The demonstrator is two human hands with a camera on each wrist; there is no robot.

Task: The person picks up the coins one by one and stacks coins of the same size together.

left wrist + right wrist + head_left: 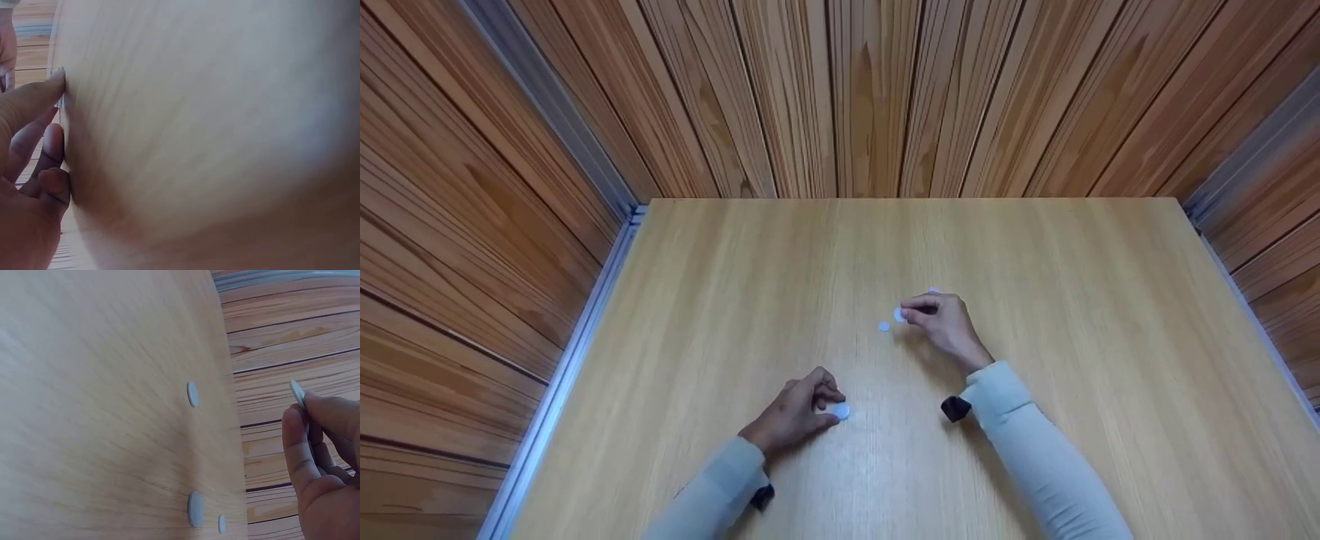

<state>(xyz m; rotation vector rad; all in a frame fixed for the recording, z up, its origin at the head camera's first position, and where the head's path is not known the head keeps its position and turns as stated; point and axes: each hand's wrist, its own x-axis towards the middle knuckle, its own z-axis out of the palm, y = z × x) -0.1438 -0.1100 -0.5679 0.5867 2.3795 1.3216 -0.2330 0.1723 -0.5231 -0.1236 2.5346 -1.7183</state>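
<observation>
In the head view my left hand [795, 412] is low over the table, thumb and index finger at opposite edges of a small white disc [838, 410], pinching it at the tabletop. The left wrist view shows only slivers of that disc [59, 103] past a finger. Farther forward and right, my right hand [949, 326] pinches another white disc [899, 315] between thumb and fingertips, raised off the table. In the right wrist view this disc [297, 392] is tilted and seen nearly edge-on. A loose disc [883, 327] lies just left of the right hand.
A further disc [933, 289] peeks out behind the right hand. The right wrist view shows a larger disc [195, 509] and a smaller disc [221, 523] lying close together on the table. The wooden table [720, 300] is bordered by plank walls [870, 97] and a metal rail [577, 360].
</observation>
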